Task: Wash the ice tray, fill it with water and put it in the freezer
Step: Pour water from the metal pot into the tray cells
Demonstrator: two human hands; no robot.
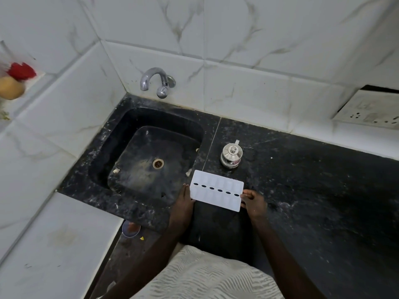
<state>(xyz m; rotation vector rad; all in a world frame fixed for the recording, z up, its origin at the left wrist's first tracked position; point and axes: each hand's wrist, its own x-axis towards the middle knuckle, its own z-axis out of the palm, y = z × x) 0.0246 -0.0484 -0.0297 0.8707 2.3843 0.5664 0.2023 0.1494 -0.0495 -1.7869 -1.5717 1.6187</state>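
- As the head view shows it, the white, flat, rectangular plastic ice tray [217, 190] lies level over the black speckled stone counter [313, 180], just right of the black stone sink [103, 147].
- The left hand [186, 199] grips its left short edge. The right hand [253, 199] pinches the right short edge.
- Handling estimate: light, thin, fairly stiff, and slippery once wet. Support both short edges and keep it level when filled.

Both bare forearms reach forward from the near side. The left grip [185, 198] holds the left end of the ice tray [218, 190]; the right grip [253, 200] pinches its right end, fingers curled.
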